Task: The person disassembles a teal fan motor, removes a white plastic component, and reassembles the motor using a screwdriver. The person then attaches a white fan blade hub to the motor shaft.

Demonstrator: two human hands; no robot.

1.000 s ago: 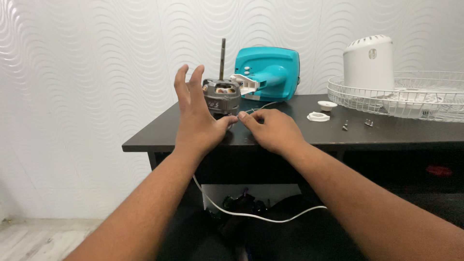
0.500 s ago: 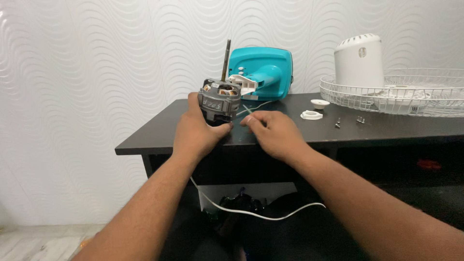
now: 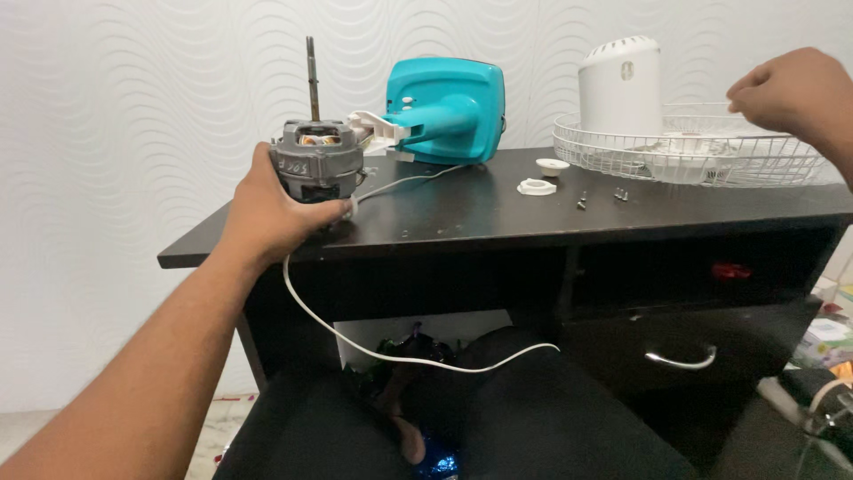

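Black cloth of the person's lap fills the bottom of the view, with a white cable (image 3: 400, 354) looping across it and rising to the front edge of a dark wooden desk (image 3: 498, 209). Above the cable, at the desk's left front corner, the left hand (image 3: 271, 213) is wrapped around the side of a grey fan motor (image 3: 317, 162), fingers closed on its casing; the motor stands upright on the desk with its thin metal shaft pointing straight up. A moment ago both hands were together at the motor and its wires. Now the right hand (image 3: 793, 89) has left it and is raised far to the right, fingers loosely curled above the rim of a white wire fan guard (image 3: 693, 158), holding nothing that can be seen. So the motor is steadied by one hand alone while the other goes toward the parts at the far side.

Further back on the desk lie two small white rings (image 3: 537, 186) and a few screws (image 3: 601, 196), well apart from the motor. Behind the motor lies a turquoise fan housing (image 3: 449, 107), and a white domed cover (image 3: 619, 84) stands inside the guard. A wavy white wall closes the scene.
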